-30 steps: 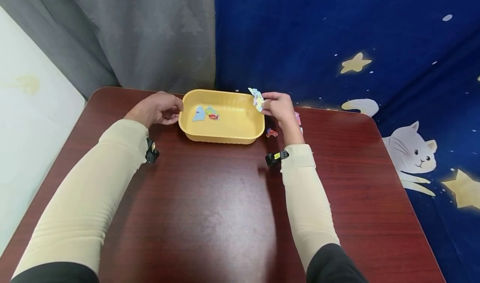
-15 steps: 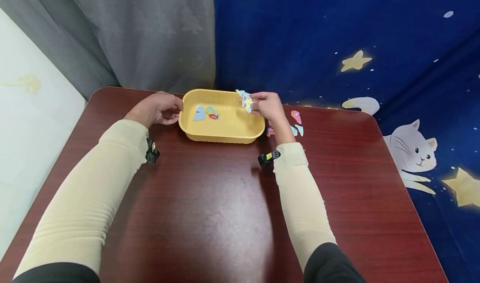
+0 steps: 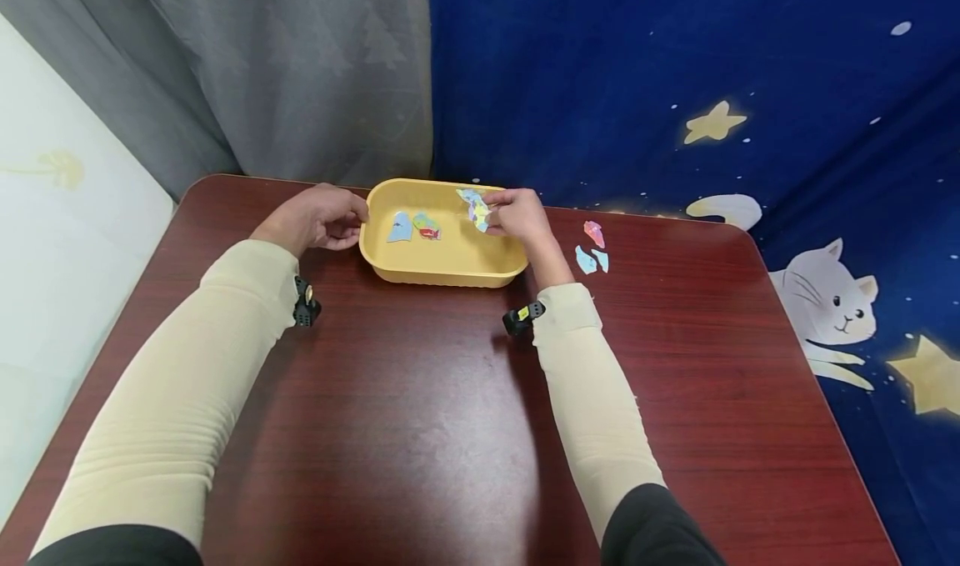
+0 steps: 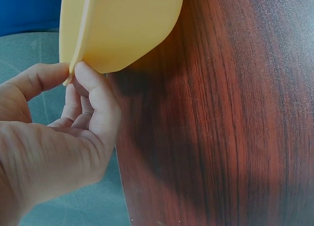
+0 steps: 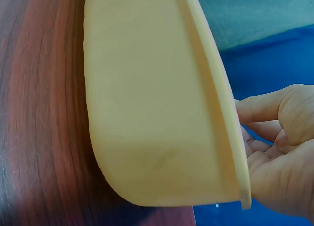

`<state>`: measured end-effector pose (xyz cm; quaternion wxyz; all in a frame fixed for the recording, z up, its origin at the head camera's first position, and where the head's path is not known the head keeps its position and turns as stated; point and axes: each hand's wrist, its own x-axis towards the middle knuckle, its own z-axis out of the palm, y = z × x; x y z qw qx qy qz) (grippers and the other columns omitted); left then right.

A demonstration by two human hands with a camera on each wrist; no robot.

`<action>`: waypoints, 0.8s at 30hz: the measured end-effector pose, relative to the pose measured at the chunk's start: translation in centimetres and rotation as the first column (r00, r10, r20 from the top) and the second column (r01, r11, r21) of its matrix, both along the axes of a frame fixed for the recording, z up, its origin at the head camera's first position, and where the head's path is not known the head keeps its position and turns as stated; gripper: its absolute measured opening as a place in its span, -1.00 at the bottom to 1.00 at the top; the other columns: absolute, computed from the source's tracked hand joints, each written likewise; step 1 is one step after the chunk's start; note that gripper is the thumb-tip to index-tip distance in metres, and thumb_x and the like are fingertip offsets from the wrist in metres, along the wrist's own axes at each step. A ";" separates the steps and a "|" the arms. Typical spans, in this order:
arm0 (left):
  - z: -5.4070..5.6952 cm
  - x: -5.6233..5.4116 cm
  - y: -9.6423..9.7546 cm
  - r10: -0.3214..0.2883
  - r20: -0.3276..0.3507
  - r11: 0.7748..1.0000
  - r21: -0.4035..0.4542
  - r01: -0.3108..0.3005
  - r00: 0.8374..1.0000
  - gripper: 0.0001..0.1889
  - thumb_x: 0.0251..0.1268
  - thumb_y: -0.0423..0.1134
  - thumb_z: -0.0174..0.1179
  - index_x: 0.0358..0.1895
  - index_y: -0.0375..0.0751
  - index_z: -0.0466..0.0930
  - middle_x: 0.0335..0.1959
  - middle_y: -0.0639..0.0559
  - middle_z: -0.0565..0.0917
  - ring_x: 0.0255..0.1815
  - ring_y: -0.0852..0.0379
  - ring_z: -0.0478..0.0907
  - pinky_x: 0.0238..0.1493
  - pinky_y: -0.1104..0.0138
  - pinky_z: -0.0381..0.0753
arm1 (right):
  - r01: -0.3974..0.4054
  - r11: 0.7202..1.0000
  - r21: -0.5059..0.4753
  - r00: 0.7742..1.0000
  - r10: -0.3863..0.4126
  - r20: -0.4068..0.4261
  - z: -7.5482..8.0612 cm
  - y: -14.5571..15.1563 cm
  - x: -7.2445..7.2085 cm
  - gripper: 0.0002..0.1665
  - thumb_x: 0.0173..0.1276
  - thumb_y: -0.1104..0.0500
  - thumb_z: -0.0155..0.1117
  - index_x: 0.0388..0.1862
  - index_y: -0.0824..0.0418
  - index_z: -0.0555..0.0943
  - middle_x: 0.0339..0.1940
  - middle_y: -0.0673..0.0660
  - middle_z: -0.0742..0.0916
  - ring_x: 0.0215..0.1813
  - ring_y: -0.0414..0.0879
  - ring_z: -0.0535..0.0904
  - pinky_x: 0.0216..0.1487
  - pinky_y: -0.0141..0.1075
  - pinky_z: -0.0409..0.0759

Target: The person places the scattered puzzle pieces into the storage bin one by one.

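A yellow plastic basin [image 3: 450, 278] stands near the table's far edge. At its left end my left hand [image 3: 326, 216] pinches the rim between thumb and forefinger, plain in the left wrist view [image 4: 73, 118]. My right hand [image 3: 517, 216] holds a flat, irregular printed piece [image 3: 477, 209], light blue with yellow and purple, above the basin's right part. In the right wrist view the basin wall [image 5: 147, 98] hides the fingertips and the piece. On the basin floor lie a light-blue piece [image 3: 401, 227] and a green-and-red piece [image 3: 427, 226].
Right of the basin on the dark red table [image 3: 420, 416] lie a pink piece [image 3: 594, 233] and two light-blue pieces, one larger [image 3: 586, 260] and one smaller [image 3: 601, 260]. A grey curtain [image 3: 315, 74] and a blue curtain [image 3: 600, 82] hang behind the table.
My right hand has moved left with the printed piece, from the basin's right rim to over its inside. The pieces on the right have come into view; a red one is now hidden. My left hand stays put.
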<state>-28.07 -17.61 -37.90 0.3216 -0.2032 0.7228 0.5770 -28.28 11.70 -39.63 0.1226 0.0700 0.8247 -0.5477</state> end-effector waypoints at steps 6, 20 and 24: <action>0.0 0.1 0.1 0.003 0.003 1.000 -0.002 -0.003 1.000 -0.89 0.28 -0.32 0.10 -0.18 -0.20 0.41 -0.53 0.07 0.52 -0.52 0.19 0.53 -0.35 0.40 0.66 | -0.032 0.999 0.020 0.999 0.032 0.005 -0.6 -0.7 0.0 -0.55 0.16 0.53 0.21 0.05 0.33 0.64 -0.16 0.22 0.67 -0.23 -0.06 0.65 -0.22 -0.28 0.72; -0.1 0.0 0.0 0.013 0.013 1.000 -0.008 -0.013 1.000 -0.86 0.29 -0.30 0.11 -0.13 -0.19 0.40 -0.50 0.06 0.52 -0.53 0.19 0.52 -0.31 0.40 0.68 | -0.070 0.996 0.061 0.996 0.065 0.068 -2.0 -2.5 0.4 -0.55 0.19 0.54 0.15 0.08 0.35 0.62 -0.10 0.22 0.63 -0.23 -0.06 0.61 -0.08 -0.20 0.70; -0.1 0.0 0.0 0.014 0.016 1.000 0.000 -0.014 1.000 -0.88 0.28 -0.31 0.11 -0.18 -0.19 0.40 -0.51 0.06 0.51 -0.54 0.20 0.52 -0.36 0.41 0.66 | -0.075 0.995 0.066 0.994 0.070 0.082 -2.3 -2.8 0.4 -0.55 0.20 0.54 0.13 0.08 0.36 0.62 -0.01 0.24 0.64 -0.24 -0.08 0.60 -0.13 -0.25 0.71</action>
